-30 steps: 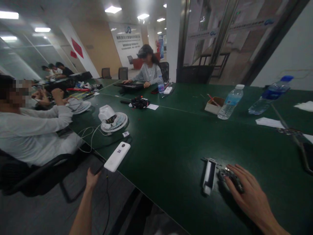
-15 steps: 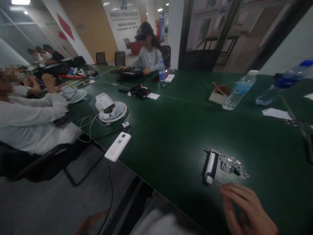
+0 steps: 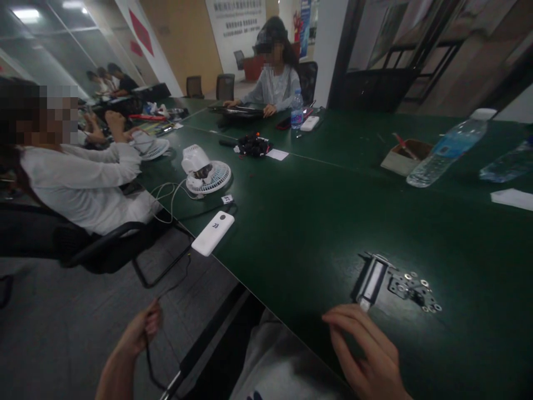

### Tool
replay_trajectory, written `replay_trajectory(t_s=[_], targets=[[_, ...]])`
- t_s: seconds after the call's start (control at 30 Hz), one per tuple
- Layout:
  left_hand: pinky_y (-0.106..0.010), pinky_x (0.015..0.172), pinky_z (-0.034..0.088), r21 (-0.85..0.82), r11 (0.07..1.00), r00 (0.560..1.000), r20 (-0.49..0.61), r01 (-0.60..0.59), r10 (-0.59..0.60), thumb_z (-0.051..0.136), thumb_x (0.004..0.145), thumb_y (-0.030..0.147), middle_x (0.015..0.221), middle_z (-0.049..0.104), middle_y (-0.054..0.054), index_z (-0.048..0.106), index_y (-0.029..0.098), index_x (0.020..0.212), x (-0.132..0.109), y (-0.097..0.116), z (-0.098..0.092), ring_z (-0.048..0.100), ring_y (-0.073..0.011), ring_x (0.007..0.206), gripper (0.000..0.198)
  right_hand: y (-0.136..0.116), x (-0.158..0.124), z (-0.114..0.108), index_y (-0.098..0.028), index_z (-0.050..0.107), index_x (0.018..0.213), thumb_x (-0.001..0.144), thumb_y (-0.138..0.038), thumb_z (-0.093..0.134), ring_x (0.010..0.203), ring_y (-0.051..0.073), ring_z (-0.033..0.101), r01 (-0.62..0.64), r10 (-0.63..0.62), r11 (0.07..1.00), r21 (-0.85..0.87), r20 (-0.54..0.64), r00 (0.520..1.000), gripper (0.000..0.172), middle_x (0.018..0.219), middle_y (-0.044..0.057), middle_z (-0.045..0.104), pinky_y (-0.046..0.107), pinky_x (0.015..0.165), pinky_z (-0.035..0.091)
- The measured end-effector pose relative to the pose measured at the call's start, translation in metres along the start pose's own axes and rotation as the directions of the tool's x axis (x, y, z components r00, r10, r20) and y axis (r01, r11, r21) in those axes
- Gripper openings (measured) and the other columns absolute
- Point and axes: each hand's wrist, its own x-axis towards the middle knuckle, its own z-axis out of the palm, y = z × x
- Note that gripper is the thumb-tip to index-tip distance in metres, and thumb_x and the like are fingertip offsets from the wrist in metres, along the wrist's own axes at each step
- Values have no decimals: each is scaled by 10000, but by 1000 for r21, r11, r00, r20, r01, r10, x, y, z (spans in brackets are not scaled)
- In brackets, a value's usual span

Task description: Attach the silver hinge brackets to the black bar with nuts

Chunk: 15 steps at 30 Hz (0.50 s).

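Beside the table edge, my left hand (image 3: 144,329) is closed around a thin black cable (image 3: 180,289), which hangs from near a white power bank (image 3: 213,233) marked 28. My right hand (image 3: 364,347) is over the green table with its fingers loosely curved, thumb a little apart, and no object visible in it. Just beyond its fingertips lies a slim dark bar with a white strip (image 3: 372,280). A small metal plate assembly (image 3: 402,286) is right beside that bar, with several little rings (image 3: 425,283) around it.
Two white fans (image 3: 208,175) lie along the left side. A water bottle (image 3: 452,147) and a small cardboard box (image 3: 406,155) stand at right. A co-worker (image 3: 83,172) sits at left, another person (image 3: 275,83) across the green table (image 3: 300,222). Black gear (image 3: 252,145) lies mid-table.
My left hand has come into view, gripping the cable. My right hand has shifted left, nearer the bar. The view has turned, so most things appear farther right.
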Motion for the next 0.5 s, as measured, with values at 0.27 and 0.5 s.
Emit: replay_trajectory(t_s=[0.27, 0.5], targets=[[-229, 448, 60, -417, 900, 990, 3, -129, 144, 441, 849, 348, 577, 52, 55, 210, 222, 544, -26, 166, -12, -34, -131, 562, 403, -18, 17, 42, -229, 500, 1241, 843, -211, 554, 1018, 179, 566, -436, 234, 876, 207, 608, 758, 402, 1126, 60, 587, 345, 909, 472], [-69, 310, 160, -821, 565, 944, 115, -84, 308, 104, 975, 51, 521, 156, 76, 295, 197, 542, -79, 247, 32, 106, -60, 385, 495, -30, 38, 113, -191, 207, 1465, 695, -419, 732, 1339, 270, 290, -441, 10, 833, 333, 790, 613, 960, 1478, 132, 286, 404, 1085, 286]])
